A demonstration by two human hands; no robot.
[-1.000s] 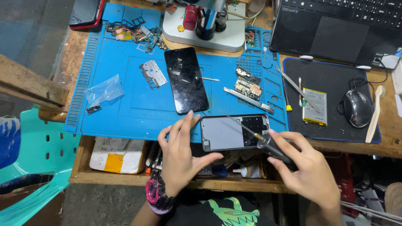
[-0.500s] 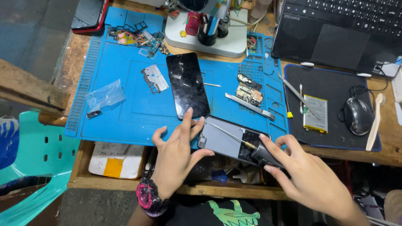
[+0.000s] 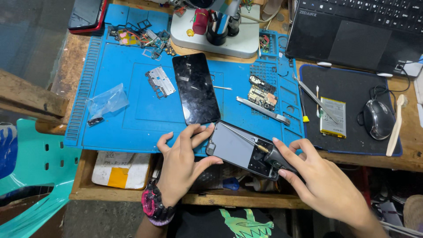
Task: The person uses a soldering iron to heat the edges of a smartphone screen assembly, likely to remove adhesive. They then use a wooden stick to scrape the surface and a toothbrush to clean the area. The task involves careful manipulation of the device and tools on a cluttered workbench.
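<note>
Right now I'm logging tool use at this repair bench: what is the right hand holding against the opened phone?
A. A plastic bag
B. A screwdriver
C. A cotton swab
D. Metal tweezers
B: the right hand grips a dark-handled screwdriver whose thin shaft lies over the opened phone, which the left hand steadies; the tweezers lie unused on the blue mat.

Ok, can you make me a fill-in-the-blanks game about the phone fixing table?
1. The left hand steadies the opened ____ at the mat's front edge.
2. The right hand holds a ____, tip on the opened phone.
3. The work mat is coloured ____.
4. A computer ____ sits on the black pad.

Missing words: phone; screwdriver; blue; mouse
</note>
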